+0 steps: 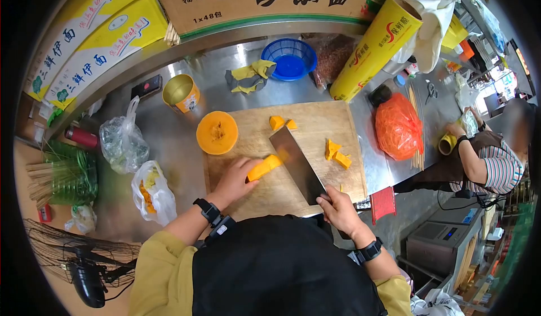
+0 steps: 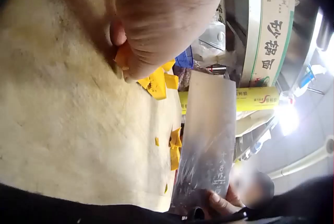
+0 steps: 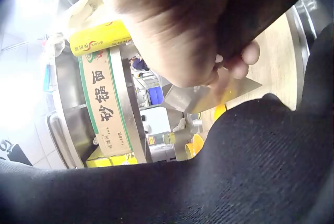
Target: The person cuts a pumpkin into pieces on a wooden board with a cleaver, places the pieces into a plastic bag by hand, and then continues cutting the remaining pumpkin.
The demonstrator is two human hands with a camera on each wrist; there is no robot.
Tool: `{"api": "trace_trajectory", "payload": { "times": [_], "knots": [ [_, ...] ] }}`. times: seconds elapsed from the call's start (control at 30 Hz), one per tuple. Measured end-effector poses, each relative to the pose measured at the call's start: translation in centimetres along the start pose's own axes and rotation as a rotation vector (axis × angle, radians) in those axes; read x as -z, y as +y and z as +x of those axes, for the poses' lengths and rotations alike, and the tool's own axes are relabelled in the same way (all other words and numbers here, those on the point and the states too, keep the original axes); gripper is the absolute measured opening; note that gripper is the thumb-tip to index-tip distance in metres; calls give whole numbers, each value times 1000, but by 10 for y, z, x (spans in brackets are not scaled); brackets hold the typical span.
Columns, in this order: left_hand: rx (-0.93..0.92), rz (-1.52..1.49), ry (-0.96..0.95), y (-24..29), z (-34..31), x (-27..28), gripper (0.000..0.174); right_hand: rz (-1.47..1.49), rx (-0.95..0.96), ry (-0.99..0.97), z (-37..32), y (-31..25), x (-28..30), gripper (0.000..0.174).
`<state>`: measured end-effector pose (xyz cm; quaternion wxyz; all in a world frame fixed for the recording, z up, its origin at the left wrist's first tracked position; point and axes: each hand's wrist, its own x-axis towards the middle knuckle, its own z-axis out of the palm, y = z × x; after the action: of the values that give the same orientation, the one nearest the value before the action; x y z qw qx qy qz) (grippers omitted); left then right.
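A wooden cutting board (image 1: pixel 248 195) lies on the metal counter. On its left part the left hand (image 1: pixel 235 178) pinches an orange pumpkin wedge (image 1: pixel 264 168); in the left wrist view that hand (image 2: pixel 162 15) hides most of the wedge. The right hand (image 1: pixel 341 210) grips the handle of a wide cleaver (image 1: pixel 298 166), its blade just right of the wedge. In the right wrist view the fingers wrap the dark handle (image 3: pixel 261 10). A pumpkin half (image 1: pixel 217 133) rests at the board's upper left. Cut pieces (image 1: pixel 276 122) lie beyond the blade, others (image 1: pixel 341 159) to its right.
Beyond the board are an open can (image 1: pixel 181 93), a blue basket (image 1: pixel 289 60), a cloth (image 1: pixel 249 76) and a yellow film roll (image 1: pixel 376 48). Plastic bags (image 1: pixel 153 193) stand left, a red bag (image 1: pixel 398 126) right. Another person (image 1: pixel 493 158) stands at the far right.
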<state>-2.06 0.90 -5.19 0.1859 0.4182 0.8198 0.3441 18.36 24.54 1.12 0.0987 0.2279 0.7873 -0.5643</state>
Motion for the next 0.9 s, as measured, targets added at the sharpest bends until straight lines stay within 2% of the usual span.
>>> {"api": "trace_trajectory", "payload": {
  "times": [0.07, 0.17, 0.2, 0.3, 0.4, 0.5, 0.57, 0.73, 0.9],
  "knots": [
    [-134, 89, 7, -6, 0, 2, 55, -81, 62, 3, 4, 0, 0, 13],
    [-177, 184, 9, -12, -1, 6, 54, -149, 155, 32, 10, 12, -2, 13],
    [-171, 181, 6, -12, -1, 6, 54, -161, 184, 49, 11, 17, -3, 13],
    [-128, 113, -14, -9, -3, 1, 55, -63, -34, 8, 5, -4, -3, 14],
    [-56, -61, -65, -2, 1, -6, 59, -72, -49, 10, 5, -8, -8, 15],
    [-24, -215, -127, 0, 6, -10, 64, -149, 64, 76, 10, 15, -17, 16],
    [1, -298, -138, -2, 7, -14, 67, -176, 34, 83, 9, 11, -19, 16],
    [20, -294, -155, -2, 9, -15, 70, -175, 8, 97, 5, 10, -25, 16],
    [-6, -291, -151, -2, 11, -16, 70, -330, 77, 107, 5, 2, -29, 16]
  ]
}}
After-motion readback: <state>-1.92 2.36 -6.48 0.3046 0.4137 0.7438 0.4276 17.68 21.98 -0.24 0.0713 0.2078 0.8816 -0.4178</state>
